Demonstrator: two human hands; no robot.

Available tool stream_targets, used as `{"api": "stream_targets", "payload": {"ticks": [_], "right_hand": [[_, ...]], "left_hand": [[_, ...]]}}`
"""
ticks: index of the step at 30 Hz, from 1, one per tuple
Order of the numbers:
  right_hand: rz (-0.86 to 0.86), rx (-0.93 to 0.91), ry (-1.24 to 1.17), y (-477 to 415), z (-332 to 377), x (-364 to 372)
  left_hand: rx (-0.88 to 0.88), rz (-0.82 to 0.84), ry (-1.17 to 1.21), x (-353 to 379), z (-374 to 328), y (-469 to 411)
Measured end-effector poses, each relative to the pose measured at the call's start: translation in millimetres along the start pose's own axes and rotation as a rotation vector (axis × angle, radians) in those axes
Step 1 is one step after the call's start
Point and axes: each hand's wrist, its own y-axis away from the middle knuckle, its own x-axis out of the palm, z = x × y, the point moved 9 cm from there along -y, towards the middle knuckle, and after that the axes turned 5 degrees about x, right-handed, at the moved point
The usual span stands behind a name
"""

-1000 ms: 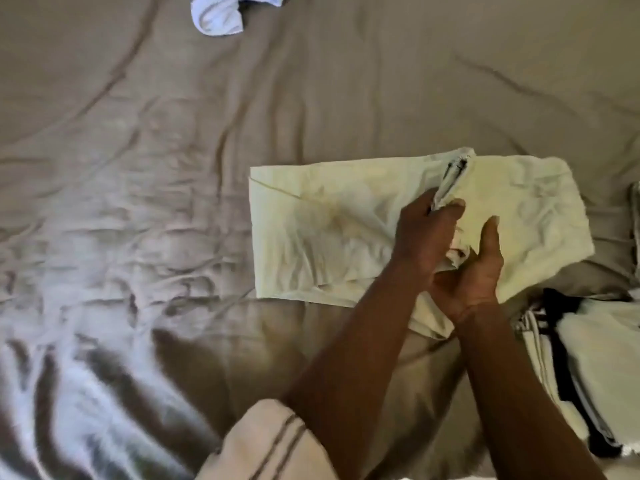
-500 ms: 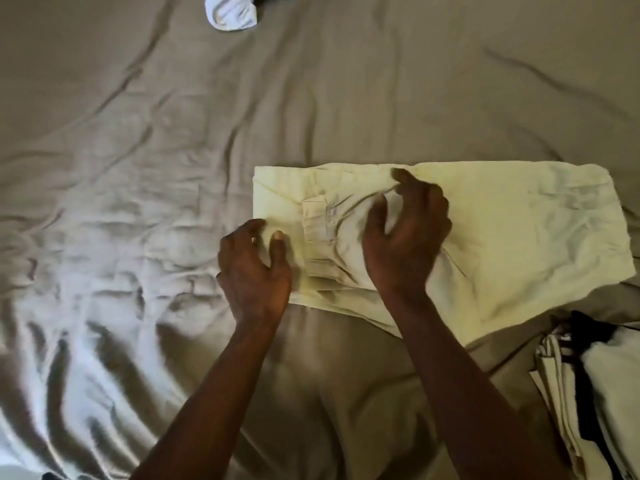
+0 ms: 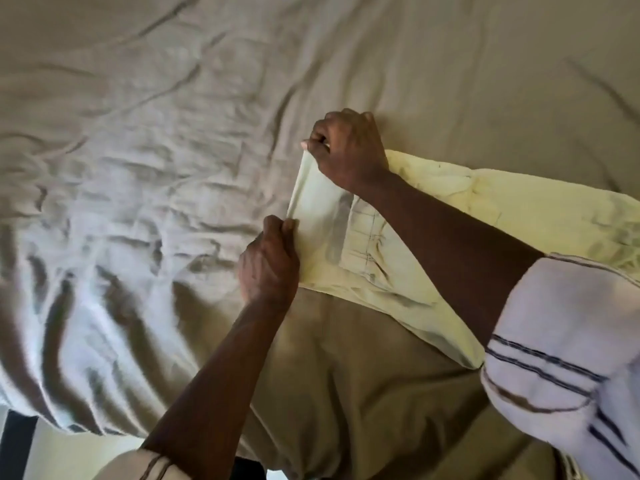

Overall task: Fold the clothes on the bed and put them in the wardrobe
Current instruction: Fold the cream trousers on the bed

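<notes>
Pale yellow folded cotton garment (image 3: 433, 233), centre-right on wrinkled beige bedsheet (image 3: 173, 133); left hand (image 3: 270, 268) and right hand (image 3: 348, 150) each pinch its raised left edge.

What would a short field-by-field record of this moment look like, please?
garment: pale yellow garment, lying on the bed sheet, its left edge lifted
left hand: left hand grips the near corner of that edge
right hand: right hand grips the far corner of that edge
surface: tan and wrinkled
task state: fold not yet finished
</notes>
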Motion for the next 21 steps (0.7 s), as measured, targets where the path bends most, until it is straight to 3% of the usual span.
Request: {"api": "stream_targets", "payload": {"ticks": [3, 5, 7, 9, 12, 17, 19, 21], "right_hand": [[-0.254, -0.023, 0.045, 19.2, 12.1, -34.2], [-0.52, 0.06, -0.046, 47.9, 15.8, -81.0], [-0.651, 0.182, -0.144, 88.5, 7.4, -110.5], [-0.629, 0.286, -0.083, 135.2, -6.1, -112.7], [-0.43, 0.43, 0.098, 186.0, -38.4, -79.1], [-0.074, 0.523, 0.13, 195.9, -83.3, -8.1], [-0.099, 0.502, -0.049, 195.4, -88.8, -10.9], [-0.166, 0.515, -0.418, 201.2, -100.0, -29.6]], "left_hand": [[-0.021, 0.015, 0.041, 4.8, 14.6, -1.2], [-0.088, -0.005, 0.066, 1.0, 19.1, -1.5], [-0.127, -0.038, 0.101, -4.3, 17.9, 2.3], [-0.14, -0.031, 0.196, -4.7, 10.6, 2.1], [-0.178, 0.078, 0.328, 9.1, -0.2, -14.3], [-0.41, 0.429, 0.784, 25.2, -25.0, -22.9], [-0.367, 0.575, 0.906, 15.0, -63.9, -10.4], [-0.286, 0.667, 1.012, -0.9, -119.0, 8.8]]}}
